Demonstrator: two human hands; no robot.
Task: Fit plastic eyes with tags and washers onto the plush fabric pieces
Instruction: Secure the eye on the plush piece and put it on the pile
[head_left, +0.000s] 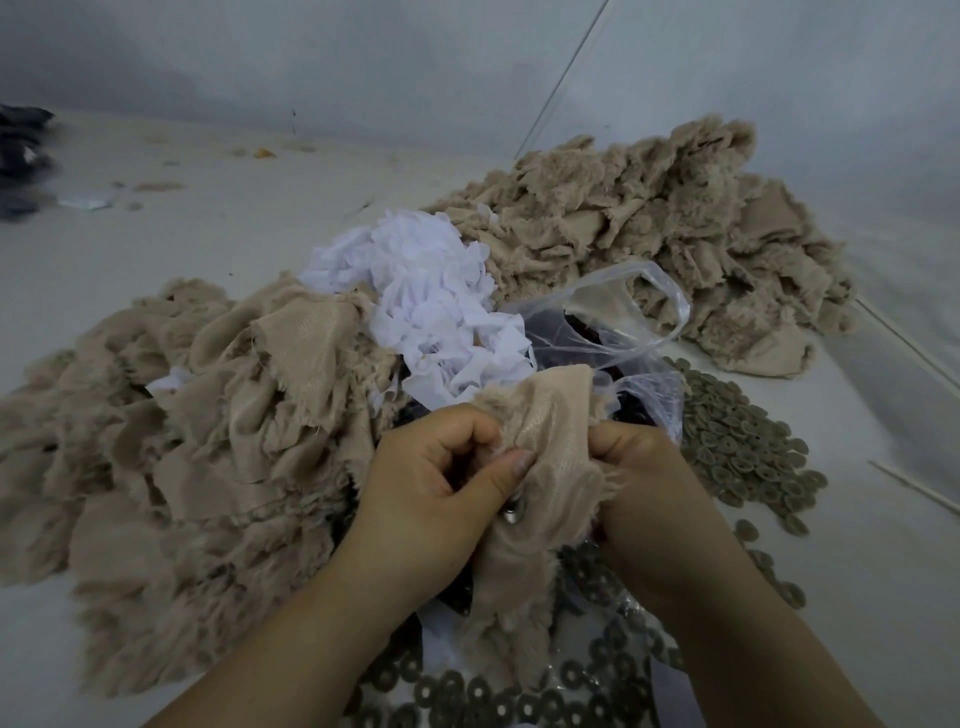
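Hands first: our left hand (441, 483) and right hand (644, 478) meet at lower centre, both clenched on one beige plush piece (540, 467). The left thumb presses across its woven backing, and the right fingers bunch its right edge. Just below the thumb a small shiny part (511, 512) shows through the cloth; we cannot tell whether it is a washer or an eye post. The lower end of the piece hangs down, furry side out.

Behind the piece lies a clear plastic bag (639, 317), mouth open toward us, handles looped upward. Dark things (631, 410) sit inside it, too blurred to name. At the bottom of the frame a second clear sheet or bag (613, 623) holds olive ring washers (483, 696), which spill around our wrists.

To the right of the hands a loose heap of olive discs (737, 441) spreads over the surface, touching the bag's edge. A pile of white tags (431, 301) sits at centre, between two beige heaps: the left pile (182, 415) fills the left half of the frame, and the far pile (649, 234) rises at upper right.

Everything rests on a pale grey surface (234, 218), dusted with fluff and small scraps toward upper left. Dark cloth (21, 156) lies at the far left edge. A thin stick (914, 488) lies at the right edge. A plain grey wall (311, 62) stands behind.
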